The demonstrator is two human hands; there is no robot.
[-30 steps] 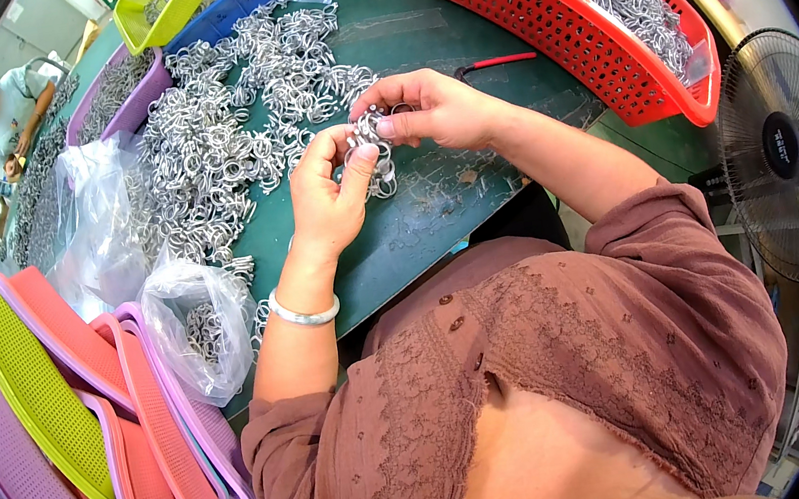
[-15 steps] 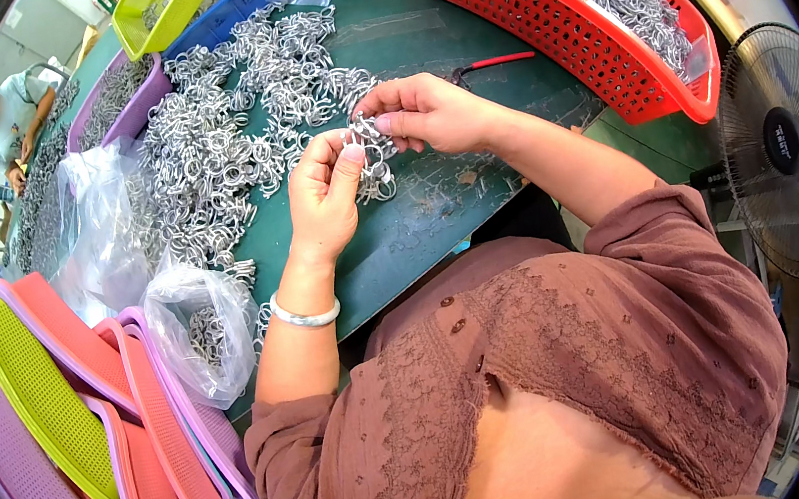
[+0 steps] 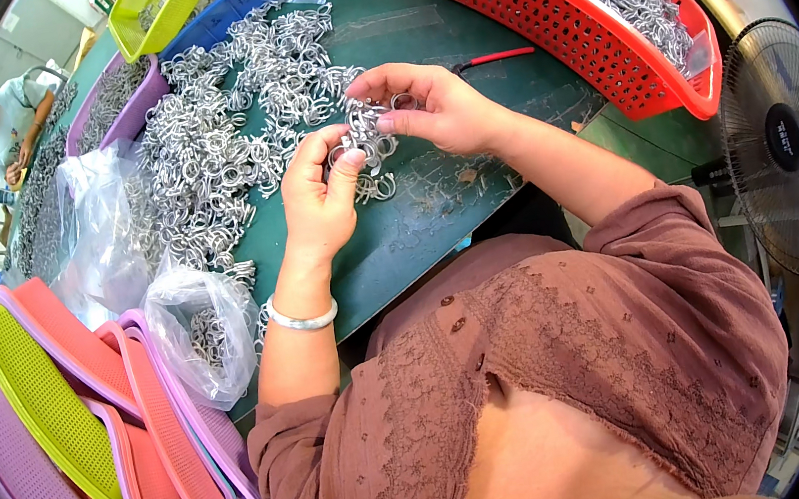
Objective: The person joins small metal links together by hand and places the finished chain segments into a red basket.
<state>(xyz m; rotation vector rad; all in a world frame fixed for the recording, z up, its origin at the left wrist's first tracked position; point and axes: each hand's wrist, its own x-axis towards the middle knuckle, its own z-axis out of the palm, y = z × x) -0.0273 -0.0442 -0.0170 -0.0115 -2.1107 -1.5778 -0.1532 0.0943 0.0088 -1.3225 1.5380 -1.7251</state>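
While a small cluster of silver metal rings [image 3: 367, 134] is held over the green bench [image 3: 361, 264], it is pinched between thumb and fingers by the left hand [image 3: 321, 194] and by the right hand [image 3: 442, 110]. Ahead and to the left, the way is blocked by a loose heap of similar rings [image 3: 195, 165]; beyond the right hand, a red-handled tool [image 3: 499, 57] is laid flat. To the right, a fan [image 3: 783, 138] is placed off the bench.

Bare surface is left between the hands and the near edge, and another bare strip between the heap and the red basket [image 3: 558, 40].

That basket is filled with rings. Rings are also held in the purple basket [image 3: 149, 93] and the lime-green basket [image 3: 128, 35]; what is held in the blue basket [image 3: 217, 22] cannot be told. By the left forearm, more are contained in a clear plastic bag [image 3: 235, 374], next to which colored baskets [image 3: 50, 412] are stacked.
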